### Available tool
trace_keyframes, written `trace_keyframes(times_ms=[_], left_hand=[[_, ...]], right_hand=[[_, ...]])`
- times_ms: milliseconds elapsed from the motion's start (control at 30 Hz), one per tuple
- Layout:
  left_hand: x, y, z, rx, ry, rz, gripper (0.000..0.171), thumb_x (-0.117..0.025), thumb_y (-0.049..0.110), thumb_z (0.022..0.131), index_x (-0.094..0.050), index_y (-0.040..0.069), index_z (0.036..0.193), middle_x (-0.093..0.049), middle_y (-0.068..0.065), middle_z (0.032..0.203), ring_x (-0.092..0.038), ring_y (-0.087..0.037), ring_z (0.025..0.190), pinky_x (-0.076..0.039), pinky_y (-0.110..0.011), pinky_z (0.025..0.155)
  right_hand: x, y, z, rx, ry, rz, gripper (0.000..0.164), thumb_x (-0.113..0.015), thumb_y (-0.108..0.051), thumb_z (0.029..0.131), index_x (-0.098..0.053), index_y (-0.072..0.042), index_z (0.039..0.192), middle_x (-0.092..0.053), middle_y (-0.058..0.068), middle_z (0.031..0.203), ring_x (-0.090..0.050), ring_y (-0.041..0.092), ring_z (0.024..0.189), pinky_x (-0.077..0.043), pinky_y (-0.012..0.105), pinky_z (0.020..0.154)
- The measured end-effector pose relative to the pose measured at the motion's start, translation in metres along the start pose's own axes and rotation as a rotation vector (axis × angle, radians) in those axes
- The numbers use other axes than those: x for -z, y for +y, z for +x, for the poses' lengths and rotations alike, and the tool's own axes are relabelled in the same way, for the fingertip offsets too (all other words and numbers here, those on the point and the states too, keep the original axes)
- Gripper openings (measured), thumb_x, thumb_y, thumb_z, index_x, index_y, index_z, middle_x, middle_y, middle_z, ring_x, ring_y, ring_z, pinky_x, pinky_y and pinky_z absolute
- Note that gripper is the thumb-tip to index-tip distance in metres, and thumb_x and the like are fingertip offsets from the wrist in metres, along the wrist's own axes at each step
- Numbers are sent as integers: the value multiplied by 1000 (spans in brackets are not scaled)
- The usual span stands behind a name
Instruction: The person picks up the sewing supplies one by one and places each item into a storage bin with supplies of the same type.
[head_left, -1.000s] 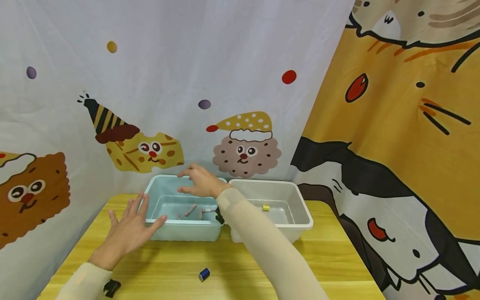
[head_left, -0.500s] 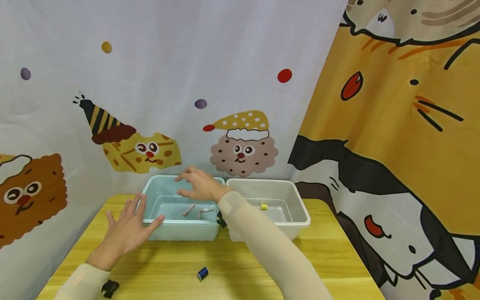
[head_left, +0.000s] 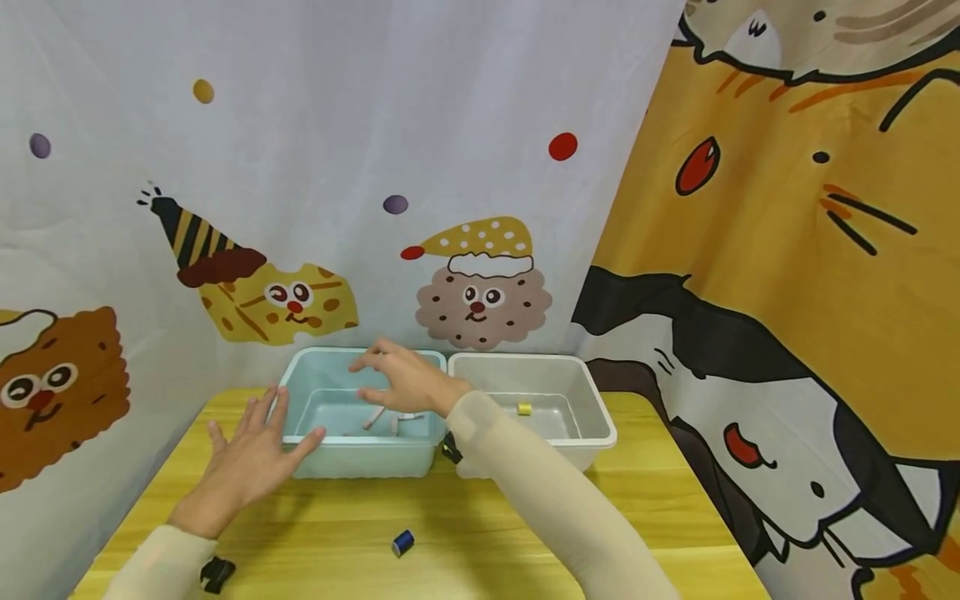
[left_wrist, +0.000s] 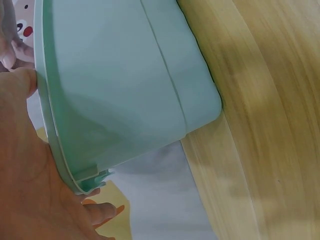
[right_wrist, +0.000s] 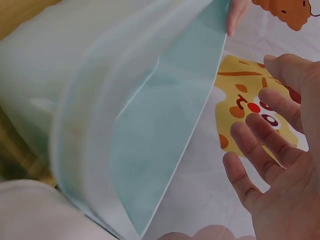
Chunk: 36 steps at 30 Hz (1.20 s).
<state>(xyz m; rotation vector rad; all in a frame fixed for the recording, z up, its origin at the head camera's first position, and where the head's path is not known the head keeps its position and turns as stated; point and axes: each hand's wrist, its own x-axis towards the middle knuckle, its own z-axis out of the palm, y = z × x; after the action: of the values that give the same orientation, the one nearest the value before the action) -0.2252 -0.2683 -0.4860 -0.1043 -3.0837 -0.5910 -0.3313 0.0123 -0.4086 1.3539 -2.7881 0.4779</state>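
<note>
My left hand [head_left: 243,467] touches the left front corner of the light blue bin [head_left: 360,462], its fingers spread. In the left wrist view, the thumb lies against the bin's rim [left_wrist: 42,100]. Above the same bin hovers my right hand [head_left: 408,379], fingers loosely bent and apart. The right wrist view shows that palm [right_wrist: 285,200] holding nothing. Inside the bin lie a slim pinkish piece [head_left: 373,417] and a pale greyish piece [head_left: 410,417], both too small to identify. A blue thread spool [head_left: 402,543] lies on the table in front.
A white bin [head_left: 600,446] stands right beside the blue one, with a small yellow spool [head_left: 524,409] inside. Both bins sit on the wooden table [head_left: 330,533]. A printed cloth [head_left: 465,108] hangs close behind them.
The head view has shifted slightly, so the scene sits a little further left. My right hand has moved slightly right and nearer over the blue bin. The left hand stays at its corner.
</note>
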Motion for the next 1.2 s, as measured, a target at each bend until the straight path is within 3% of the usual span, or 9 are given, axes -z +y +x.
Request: trace_keyframes(times_ms=[300,500,967,1200], left_hand=[[-1,0,-2,3,3,-13,125,-42,89,111,-11,-8,183,-7,-39,191,-11,-73,172,9,-105,119],[-1,-2,-2,0,8,-7,123,-43,87,112,-10,-8,183,-7,-38,191,-11,-73,171,9,-105,119],[-2,-1,0,-12,16,-10,124,-43,88,112,-9,-7,184,-6,-37,192,-11,-73,171,9,-105,120],[-2,0,0,-7,20,-15,124,-43,88,111,-10,-7,183,-9,-38,191,-11,-73,172,9,-105,120]], right_hand=[[-5,-4,-21,52,15,-34,46,-72,-45,117,-71,-27,160,-65,0,160,-71,20,142,-60,34,121],[-10,-5,-41,113,57,-50,46,-75,-42,116,-73,-24,158,-69,-1,156,-70,16,143,-59,30,121],[-40,-2,-94,156,111,7,40,-74,-40,117,-74,-25,154,-70,-5,153,-68,12,141,-58,25,120],[-58,-2,-119,318,219,-48,33,-79,-34,114,-79,-21,144,-71,-2,148,-67,14,141,-53,22,125]])
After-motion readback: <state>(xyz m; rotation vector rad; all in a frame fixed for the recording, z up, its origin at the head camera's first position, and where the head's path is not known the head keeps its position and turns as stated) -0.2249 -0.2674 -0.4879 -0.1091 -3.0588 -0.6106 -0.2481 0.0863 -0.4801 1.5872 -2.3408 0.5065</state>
